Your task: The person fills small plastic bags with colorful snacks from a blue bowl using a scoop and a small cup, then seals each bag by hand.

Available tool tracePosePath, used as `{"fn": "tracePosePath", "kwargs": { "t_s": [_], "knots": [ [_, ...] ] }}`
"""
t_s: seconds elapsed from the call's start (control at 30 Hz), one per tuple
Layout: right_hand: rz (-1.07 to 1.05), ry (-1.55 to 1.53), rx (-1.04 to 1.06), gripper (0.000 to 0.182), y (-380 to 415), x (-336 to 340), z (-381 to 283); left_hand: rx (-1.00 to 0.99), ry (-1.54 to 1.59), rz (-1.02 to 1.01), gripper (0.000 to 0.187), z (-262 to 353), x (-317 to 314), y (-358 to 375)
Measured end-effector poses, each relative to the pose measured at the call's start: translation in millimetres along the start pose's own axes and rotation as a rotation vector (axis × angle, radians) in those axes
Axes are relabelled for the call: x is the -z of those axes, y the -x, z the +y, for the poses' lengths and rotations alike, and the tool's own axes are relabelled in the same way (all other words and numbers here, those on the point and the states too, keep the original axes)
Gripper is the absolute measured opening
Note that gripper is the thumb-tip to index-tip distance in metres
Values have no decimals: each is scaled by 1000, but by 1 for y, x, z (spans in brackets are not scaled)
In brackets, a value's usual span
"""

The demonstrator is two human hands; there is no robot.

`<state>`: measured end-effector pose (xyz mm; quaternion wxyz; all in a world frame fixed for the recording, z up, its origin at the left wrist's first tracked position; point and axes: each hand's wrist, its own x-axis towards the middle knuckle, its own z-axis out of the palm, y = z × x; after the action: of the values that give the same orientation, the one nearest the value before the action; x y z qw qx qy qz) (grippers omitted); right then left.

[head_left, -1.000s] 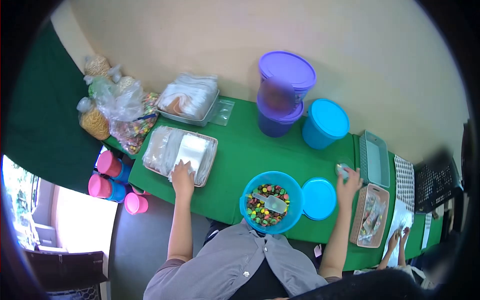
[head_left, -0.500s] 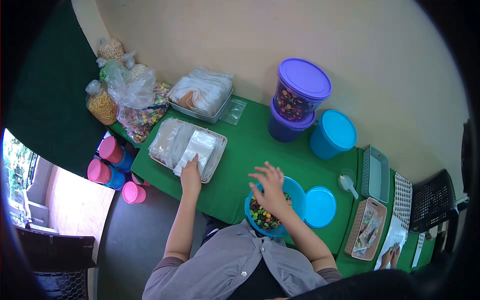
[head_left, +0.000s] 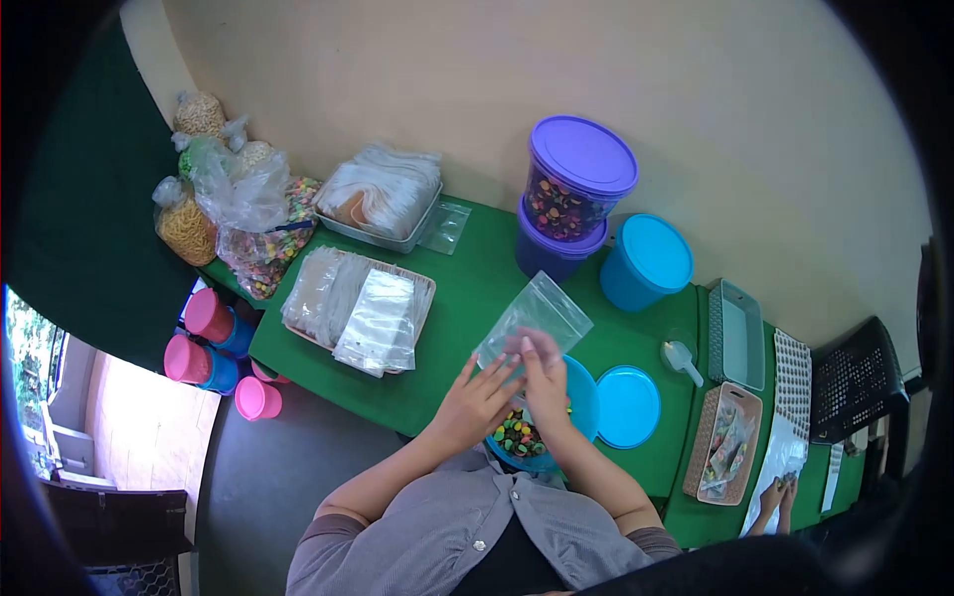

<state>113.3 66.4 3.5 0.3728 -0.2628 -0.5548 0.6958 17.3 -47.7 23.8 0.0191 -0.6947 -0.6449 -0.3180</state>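
Note:
Above a blue tub point(head_left: 586, 402) of colourful candy-like pieces point(head_left: 519, 437), a clear zip bag point(head_left: 552, 310) is held up, its seal end pointing away from me. My left hand point(head_left: 479, 405) grips its lower left edge, fingers fairly straight. My right hand point(head_left: 544, 382) closes on the lower right part, the bag's film partly over the fingertips. The bag holds nothing visible. To the left, a basket point(head_left: 429, 298) carries stacks of clear bags point(head_left: 376, 316). Right of the tub lies its round blue lid point(head_left: 628, 407).
Purple tubs point(head_left: 561, 228) and a blue lidded tub point(head_left: 646, 263) stand by the wall. A scoop point(head_left: 682, 362), grey basket point(head_left: 737, 333) and beige basket point(head_left: 723, 442) of filled packets lie right. Another person's hands point(head_left: 777, 494) work at far right. Snack sacks point(head_left: 238, 199) sit back left.
My left hand has left the bag basket and moved right to the tub, bringing a clear zip bag. My right hand, earlier spread above the tub, now closes on that bag.

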Motion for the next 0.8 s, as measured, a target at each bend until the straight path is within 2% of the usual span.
{"fn": "tracePosePath", "kwargs": {
  "t_s": [0.07, 0.13, 0.17, 0.2, 0.23, 0.27, 0.3, 0.33, 0.4, 0.5, 0.53, 0.6, 0.67, 0.7, 0.73, 0.77, 0.8],
  "knots": [
    [105, 5, -52, 33, 6, 13, -24, -77, 39, -41, 45, -7, -2, 3],
    [164, -15, -46, 25, 14, 25, -37, 199, 477, 183, 65, -12, -4, 5],
    [76, 20, -85, 25, 20, 37, -39, 194, 483, 173, 65, -14, -7, 3],
    [-12, 54, -125, 26, 26, 46, -40, 311, 806, 250, 78, -16, -7, -5],
    [-2, 51, -127, 26, 33, 52, -39, 431, 1127, 325, 93, -17, -7, -12],
    [-107, 66, -184, 26, 39, 56, -39, 431, 1129, 316, 93, -17, -6, -19],
    [-214, 83, -239, 26, 44, 60, -39, 422, 1347, 192, 102, -13, -5, -27],
    [-208, 81, -238, 26, 48, 62, -39, 410, 1560, 60, 112, -7, -5, -33],
    [-323, 266, -267, 27, 56, 66, -41, 448, 1576, 30, 112, 3, -6, -39],
    [-167, 216, -203, 33, 66, 63, -43, 547, 1409, -75, 105, 10, -13, -44],
    [-157, 217, -202, 33, 66, 64, -43, 543, 1368, 0, 97, 11, -16, -45],
    [251, 600, 257, 45, 65, 65, -42, 538, 1326, 70, 90, 10, -23, -43],
    [283, 556, 261, 50, 69, 79, -37, 485, 1260, 132, 70, 4, -30, -36],
    [313, 511, 263, 54, 70, 82, -39, 486, 1258, 132, 70, 6, -27, -37],
    [314, 509, 263, 54, 72, 80, -39, 494, 1172, 119, 59, 10, -24, -37],
    [267, 337, 192, 54, 75, 77, -41, 500, 1087, 105, 50, 13, -21, -37],
    [219, 165, 120, 54, 77, 72, -46, 500, 1088, 102, 50, 16, -19, -38]
  ]
}}
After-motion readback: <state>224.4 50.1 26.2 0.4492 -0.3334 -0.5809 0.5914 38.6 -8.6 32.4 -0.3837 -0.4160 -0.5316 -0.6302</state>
